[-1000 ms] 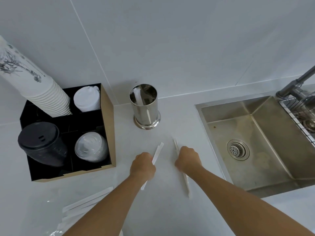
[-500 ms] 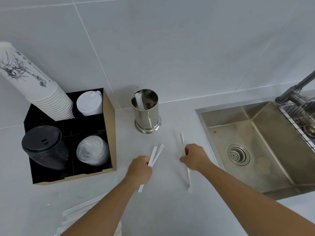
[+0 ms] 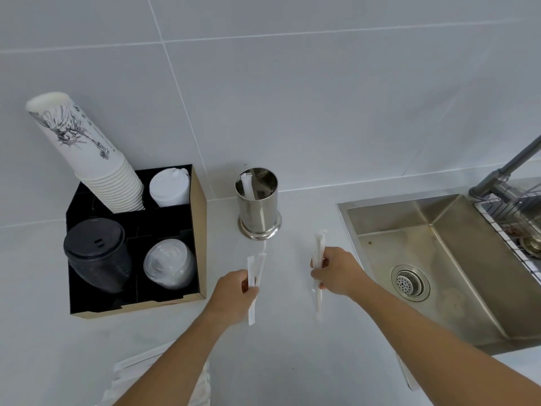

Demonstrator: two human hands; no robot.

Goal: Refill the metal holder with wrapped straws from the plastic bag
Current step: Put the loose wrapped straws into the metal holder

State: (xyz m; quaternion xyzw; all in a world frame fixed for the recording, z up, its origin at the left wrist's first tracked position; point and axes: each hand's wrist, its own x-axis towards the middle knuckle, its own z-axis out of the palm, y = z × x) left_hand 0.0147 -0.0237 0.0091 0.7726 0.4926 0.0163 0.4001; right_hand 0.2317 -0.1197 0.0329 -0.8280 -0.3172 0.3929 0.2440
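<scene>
Looking down through the head camera, I see my left hand [image 3: 234, 291] with fingers clamped on two wrapped straws [image 3: 254, 276] at frame centre, and my right hand [image 3: 336, 273] clamped on more. The metal holder [image 3: 257, 203] stands just above, nearly empty. The plastic bag [image 3: 137, 373] lies on the desk, lower left. Refilling has barely begun, I judge.

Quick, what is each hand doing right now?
Left hand: closed, holding two wrapped straws.
Right hand: closed on a wrapped straw.

glossy metal holder [image 3: 257, 205], paper-wrapped straws [image 3: 254, 276]
</scene>
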